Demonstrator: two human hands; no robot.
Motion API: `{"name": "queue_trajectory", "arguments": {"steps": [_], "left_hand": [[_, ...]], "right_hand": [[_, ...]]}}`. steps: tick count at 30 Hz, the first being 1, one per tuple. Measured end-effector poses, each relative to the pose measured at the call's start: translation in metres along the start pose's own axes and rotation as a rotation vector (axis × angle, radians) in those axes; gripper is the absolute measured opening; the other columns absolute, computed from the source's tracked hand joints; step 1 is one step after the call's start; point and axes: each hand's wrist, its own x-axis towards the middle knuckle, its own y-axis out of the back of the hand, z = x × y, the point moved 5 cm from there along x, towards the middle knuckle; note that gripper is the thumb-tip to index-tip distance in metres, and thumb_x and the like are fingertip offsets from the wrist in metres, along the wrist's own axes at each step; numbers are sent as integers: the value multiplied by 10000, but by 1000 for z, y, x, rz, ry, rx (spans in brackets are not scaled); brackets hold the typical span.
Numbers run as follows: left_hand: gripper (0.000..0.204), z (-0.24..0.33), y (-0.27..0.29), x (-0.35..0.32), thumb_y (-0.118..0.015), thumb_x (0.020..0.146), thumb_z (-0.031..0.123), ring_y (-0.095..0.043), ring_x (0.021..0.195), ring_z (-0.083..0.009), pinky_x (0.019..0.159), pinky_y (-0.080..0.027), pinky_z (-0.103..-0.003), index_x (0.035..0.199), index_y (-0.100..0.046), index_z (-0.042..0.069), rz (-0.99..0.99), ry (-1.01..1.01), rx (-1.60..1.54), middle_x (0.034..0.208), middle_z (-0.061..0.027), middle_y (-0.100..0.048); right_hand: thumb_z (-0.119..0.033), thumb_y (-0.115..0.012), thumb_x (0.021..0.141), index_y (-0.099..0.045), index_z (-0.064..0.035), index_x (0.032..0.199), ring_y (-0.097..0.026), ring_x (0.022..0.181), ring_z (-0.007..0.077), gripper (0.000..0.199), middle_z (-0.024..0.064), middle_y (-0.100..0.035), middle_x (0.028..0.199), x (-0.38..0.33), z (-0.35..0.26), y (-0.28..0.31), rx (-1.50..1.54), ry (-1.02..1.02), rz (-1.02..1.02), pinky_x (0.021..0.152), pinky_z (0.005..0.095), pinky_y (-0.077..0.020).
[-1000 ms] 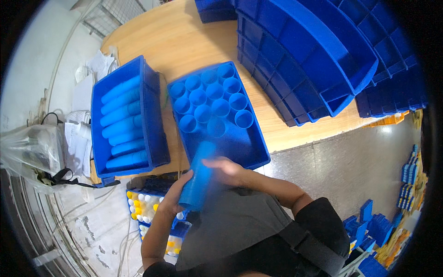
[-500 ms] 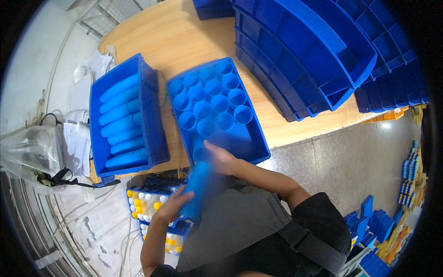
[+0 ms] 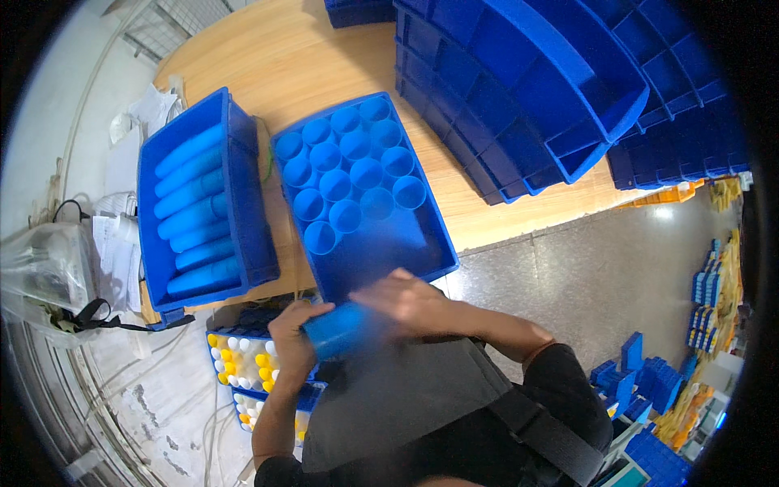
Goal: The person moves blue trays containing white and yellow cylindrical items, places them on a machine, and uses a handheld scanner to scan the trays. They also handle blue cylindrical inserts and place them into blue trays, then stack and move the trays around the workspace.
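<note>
Close in front of my body, a blue plastic tube [image 3: 334, 331] lies crosswise, its round end pointing left. My left hand [image 3: 294, 337] is closed round that end, thumb on top. My right hand [image 3: 410, 304] is over the tube's other end, smeared by motion; its fingers' grip cannot be made out. Just beyond both hands sits a shallow blue tray [image 3: 410, 256] with several blue tubes [image 3: 335, 185] standing upright in rows, open ends up. Left of it, a deeper blue bin [image 3: 264, 235] holds several blue tubes [image 3: 191, 193] lying on their sides.
Large blue crates [image 3: 487, 105] stand stacked on the wooden table [image 3: 268, 57] at right. Below the table edge at left are blue boxes of white and yellow caps [image 3: 243, 361]. Papers [image 3: 122, 252] and a clear plastic bag [image 3: 53, 264] lie far left.
The tube between my hands has swung from nearly upright to crosswise. My right hand has drawn back from the tray's near left corner, where an upright tube now shows plainly.
</note>
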Motion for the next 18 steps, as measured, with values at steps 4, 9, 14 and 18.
{"name": "queue_trajectory", "arguments": {"steps": [4, 9, 14, 18], "left_hand": [[199, -19, 9, 4, -714, 738, 33, -690, 775, -247, 710, -523, -335, 914, -621, 19, 218, 30, 210, 859, -132, -705], [359, -45, -63, 43, -652, 716, -84, -662, 925, -385, 764, -518, -427, 1038, -584, 62, -90, 91, 224, 966, -193, -676], [391, 6, -74, 71, -533, 700, -145, -650, 951, -375, 845, -504, -413, 1028, -653, 31, 112, -148, 132, 1043, -203, -671], [426, 50, -33, 47, -586, 721, -145, -653, 1001, -371, 859, -523, -369, 1074, -711, 60, 50, -161, 111, 1104, -192, -663]], "right_hand": [[-208, -821, 736, -412, -20, 1425, -548, 1201, 385, 823, 216, -542, 1331, -32, 66, 14, -66, -403, 330, 1013, 480, -426], [-114, -819, 704, -376, -7, 1418, -500, 1276, 359, 846, 205, -496, 1357, -40, 112, 8, -253, -480, 409, 1007, 487, -397], [-154, -834, 670, -402, -6, 1411, -462, 1314, 332, 871, 183, -492, 1387, -26, 74, 28, -331, -453, 395, 1025, 474, -355], [-223, -833, 639, -440, -15, 1412, -470, 1309, 305, 892, 166, -496, 1411, -9, 22, 37, -201, -113, 321, 1017, 464, -356]]}}
